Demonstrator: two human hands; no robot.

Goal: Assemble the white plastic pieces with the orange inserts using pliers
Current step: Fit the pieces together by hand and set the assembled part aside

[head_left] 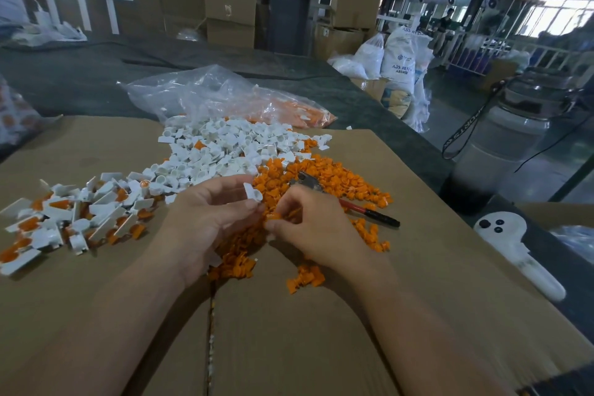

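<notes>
Misalignment looked the main risk as the left hand [209, 219] pinched a white plastic piece [251, 193] just above the heap of orange inserts [334, 177], while the right hand [308, 228] pinched one orange insert [275, 215] close beneath it. An insert started crooked could have jammed or dropped into the loose heap. The pliers [356, 207] lay unheld across that heap, just beyond the right hand, where lifting them might have scattered parts over the cardboard [321, 315].
</notes>
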